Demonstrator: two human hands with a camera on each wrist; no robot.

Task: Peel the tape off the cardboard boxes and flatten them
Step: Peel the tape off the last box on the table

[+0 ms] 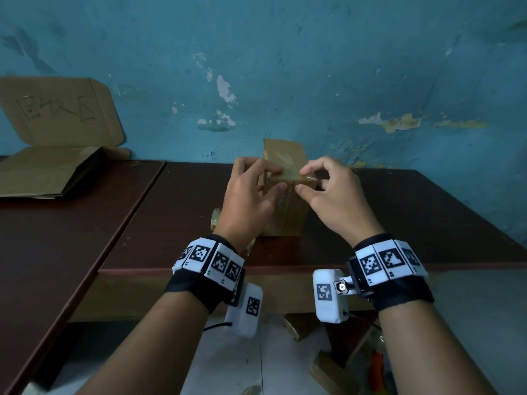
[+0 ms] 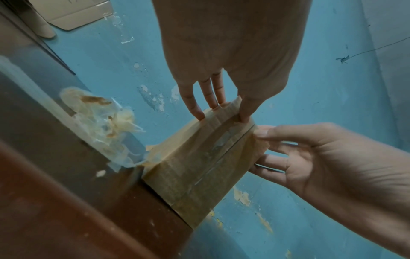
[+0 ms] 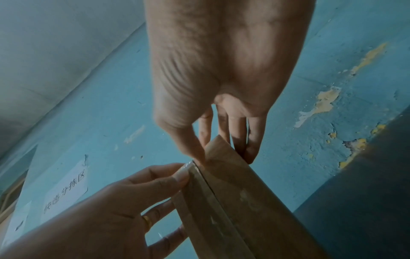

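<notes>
One small brown cardboard box [image 1: 288, 195] is stood upright on the dark brown wooden surface [image 1: 399, 218], near the blue wall. Its top edge is gripped by two hands: the left hand [image 1: 248, 195] with fingers [image 2: 197, 112] and thumb clamped on the cardboard, the right hand [image 1: 333, 192] with fingertips pinched on the clear tape [image 1: 306, 178]. One crumpled wad of peeled tape [image 2: 106, 126] lies beside the box. Two flattened cardboard pieces [image 1: 51, 172] are seen far left.
</notes>
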